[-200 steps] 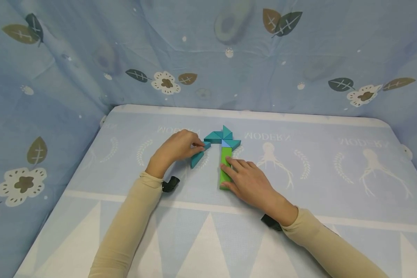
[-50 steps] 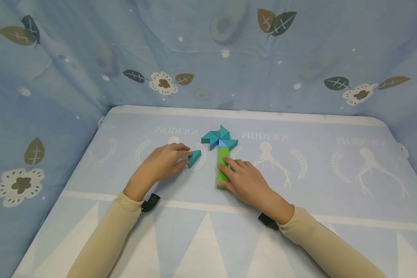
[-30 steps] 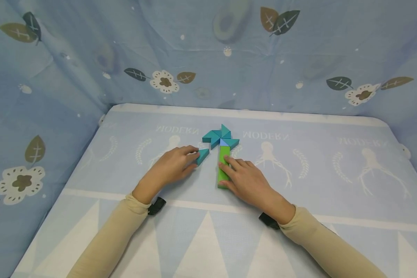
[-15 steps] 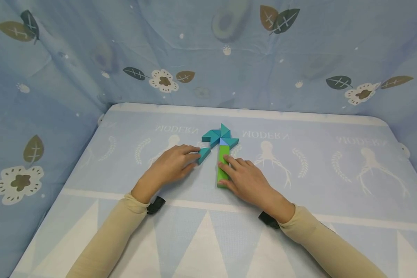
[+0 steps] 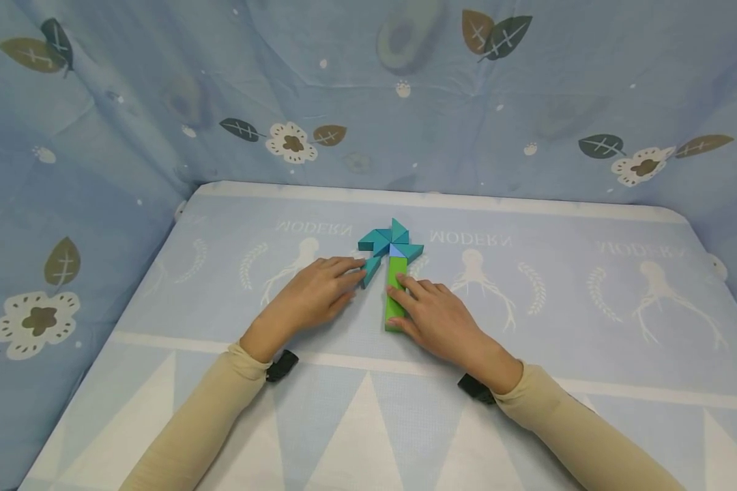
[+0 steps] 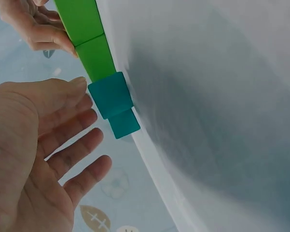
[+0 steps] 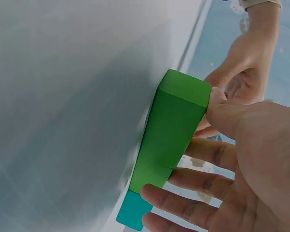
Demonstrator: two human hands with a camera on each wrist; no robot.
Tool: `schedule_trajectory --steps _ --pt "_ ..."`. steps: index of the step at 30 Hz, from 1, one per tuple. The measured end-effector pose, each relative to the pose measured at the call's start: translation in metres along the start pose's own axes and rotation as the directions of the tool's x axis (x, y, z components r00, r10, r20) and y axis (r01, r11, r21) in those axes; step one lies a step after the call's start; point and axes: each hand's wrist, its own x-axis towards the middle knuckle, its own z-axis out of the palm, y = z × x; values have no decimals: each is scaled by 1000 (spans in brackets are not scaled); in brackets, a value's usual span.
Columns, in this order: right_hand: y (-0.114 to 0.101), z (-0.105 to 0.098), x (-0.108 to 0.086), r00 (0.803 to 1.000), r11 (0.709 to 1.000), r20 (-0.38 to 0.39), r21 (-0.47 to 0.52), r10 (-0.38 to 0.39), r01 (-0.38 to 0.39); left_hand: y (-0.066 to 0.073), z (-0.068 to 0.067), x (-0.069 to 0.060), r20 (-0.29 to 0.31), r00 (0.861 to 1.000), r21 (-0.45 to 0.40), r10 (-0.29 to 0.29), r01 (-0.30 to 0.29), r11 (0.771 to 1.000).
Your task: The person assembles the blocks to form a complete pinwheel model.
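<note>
A pinwheel shape of teal triangular blocks (image 5: 377, 240) lies on the table. Below it comes a light-blue triangle (image 5: 397, 251), then a stem of green blocks (image 5: 394, 310), two joined pieces in the left wrist view. My left hand (image 5: 312, 294) touches a loose teal block (image 5: 371, 271), with fingers fairly straight and not curled round it. This block lies close by the pinwheel's lower left; whether they touch I cannot tell. My right hand (image 5: 445, 324) rests its extended fingers over the stem, the thumb (image 7: 227, 116) near its lower end, partly covering the green.
The table's pale patterned cover (image 5: 559, 341) spreads to both sides. A blue curtain (image 5: 368, 136) with leaf and flower prints stands behind the table's far edge. Dark straps (image 5: 281, 366) show at both wrists.
Earlier my left hand pinched one teal block beside another; that one now sits in the pinwheel. Since then it has slid the remaining block up and right, toward the pinwheel. My right hand stays put.
</note>
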Motion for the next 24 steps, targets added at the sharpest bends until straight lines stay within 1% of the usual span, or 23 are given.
schedule_trajectory --steps 3,9,14,21,24 --pt "0 1 0 1000 1000 -2 0 0 0 0 -1 0 -2 1000 -12 -2 2 1000" --pt "0 2 0 1000 1000 -25 -3 -11 11 3 -1 2 6 1000 -21 23 -23 1000" --pt "0 0 0 999 1000 -29 -8 -13 13 4 0 2 -1 1000 -20 16 -16 1000" --pt "0 0 0 1000 1000 -12 -12 -6 5 8 3 6 31 1000 40 -7 6 999" --pt "0 0 0 1000 1000 -11 -13 -9 9 11 4 7 35 999 64 -20 17 998"
